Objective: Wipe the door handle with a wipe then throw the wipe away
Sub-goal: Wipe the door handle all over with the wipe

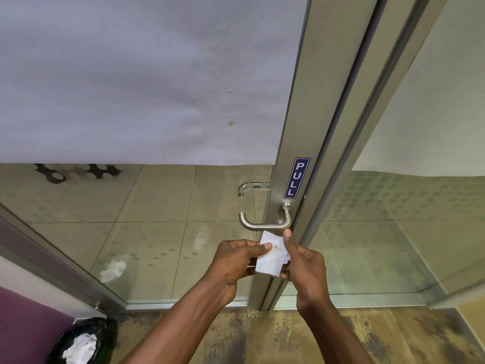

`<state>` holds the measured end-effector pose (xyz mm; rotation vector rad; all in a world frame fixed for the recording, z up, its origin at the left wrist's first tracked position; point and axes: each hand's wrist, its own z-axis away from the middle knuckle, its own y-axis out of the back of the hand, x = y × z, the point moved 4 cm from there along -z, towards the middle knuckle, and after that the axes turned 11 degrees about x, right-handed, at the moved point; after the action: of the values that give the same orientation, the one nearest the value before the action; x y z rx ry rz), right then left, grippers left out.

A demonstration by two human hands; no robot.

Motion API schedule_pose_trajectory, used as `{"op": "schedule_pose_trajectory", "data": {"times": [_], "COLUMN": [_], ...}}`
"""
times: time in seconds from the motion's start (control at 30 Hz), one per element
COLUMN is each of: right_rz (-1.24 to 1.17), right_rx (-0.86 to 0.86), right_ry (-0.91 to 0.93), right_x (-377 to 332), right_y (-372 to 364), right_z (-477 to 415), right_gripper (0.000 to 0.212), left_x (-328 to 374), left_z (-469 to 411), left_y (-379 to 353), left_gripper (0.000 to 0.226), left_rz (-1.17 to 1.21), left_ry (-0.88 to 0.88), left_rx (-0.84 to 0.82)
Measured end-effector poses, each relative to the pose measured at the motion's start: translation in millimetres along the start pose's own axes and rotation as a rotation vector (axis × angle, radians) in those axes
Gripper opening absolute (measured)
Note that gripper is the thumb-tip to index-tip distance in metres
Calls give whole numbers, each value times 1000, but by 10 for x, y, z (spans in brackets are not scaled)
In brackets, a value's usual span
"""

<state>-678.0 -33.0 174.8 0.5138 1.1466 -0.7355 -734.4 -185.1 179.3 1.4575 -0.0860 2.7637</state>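
Note:
A brushed steel lever door handle (265, 226) sticks out from the metal frame of a glass door, under a blue PULL sticker (296, 177). Just below the handle I hold a white wipe (270, 258) between both hands. My left hand (236, 261) pinches its left edge with thumb on top. My right hand (301, 261) grips its right edge, thumb pointing up and nearly touching the handle's underside. The wipe has faint grey marks and does not touch the handle.
A bin with a black liner (84, 340) holding crumpled white paper stands at the bottom left beside a purple wall. A second handle (249, 187) shows through the glass. White sheeting covers the door's upper glass. The floor is worn and stained.

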Motion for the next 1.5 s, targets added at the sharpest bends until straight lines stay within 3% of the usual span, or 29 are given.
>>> {"op": "schedule_pose_trajectory", "data": {"times": [0.17,0.3,0.53,0.63,0.73,0.93,1.03,1.17,1.3,1.37,1.5], "right_rz": [-27,4,247,310,242,82,211,483,642,709,967], "right_rx": [87,212,171,51,-22,2,73,111,-1,-72,-196], "right_ry": [71,368,859,861,827,560,716,1036,1110,1166,1375], "right_x": [54,32,20,67,110,175,23,-174,-220,-225,-257], "right_y": [137,264,280,208,187,174,178,118,31,21,39], "right_z": [-51,2,174,145,100,-214,-394,-716,-1015,-1110,-1187], "right_gripper": [29,22,40,48,42,36,36,32,31,38,71], "left_x": [0,-5,-33,-36,-29,42,250,656,991,1105,1206], "left_z": [-25,-61,-101,-107,-92,-65,-27,92,147,76,-177], "left_y": [-76,-114,-188,-234,-279,-273,-190,-69,29,53,130], "left_gripper": [15,12,17,18,17,34,32,34,44,62,98], "left_rz": [26,61,80,67,85,41,-71,-369,-551,-654,-794], "left_ry": [6,-4,-24,-41,-54,-127,-343,-881,-1354,-1462,-1481], "left_rx": [-2,-1,33,45,39,154,260,471,732,784,777]}}
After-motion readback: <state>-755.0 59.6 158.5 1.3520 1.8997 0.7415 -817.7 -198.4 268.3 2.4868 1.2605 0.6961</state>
